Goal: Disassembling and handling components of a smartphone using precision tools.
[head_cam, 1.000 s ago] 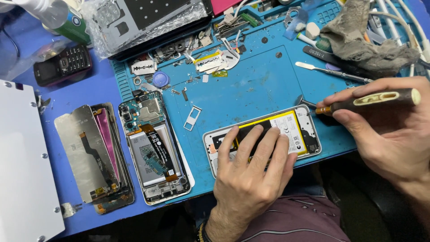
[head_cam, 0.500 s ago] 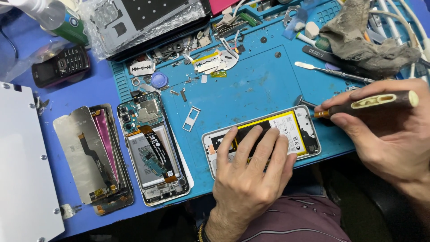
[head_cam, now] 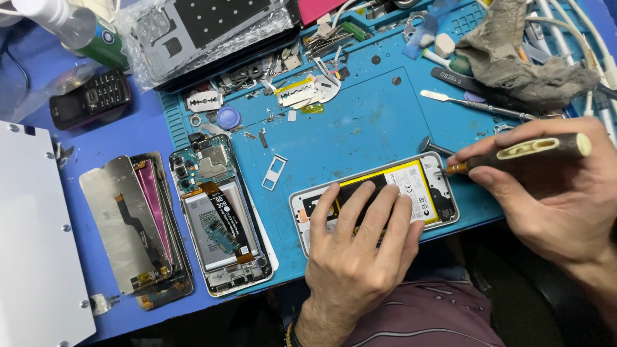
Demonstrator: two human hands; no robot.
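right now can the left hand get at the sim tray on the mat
Probably yes. The left hand lies flat on the opened phone, and the sim tray sits just beside it on bare mat with nothing between.

battery label [head_cam: 411,186]: yellow-and-white rectangle sitting on the opened phone at the mat's near edge, left part lying under the fingers [head_cam: 369,205]
second battery label [head_cam: 212,225]: white rectangle lying in the opened phone further left, black flex strip crossing it
keypad phone screen [head_cam: 67,110]: small, dark, lying on the table at far left
bubble-wrap bag [head_cam: 193,29]: clear, wrapping a grey frame at the top
bottle label [head_cam: 106,51]: green, top left
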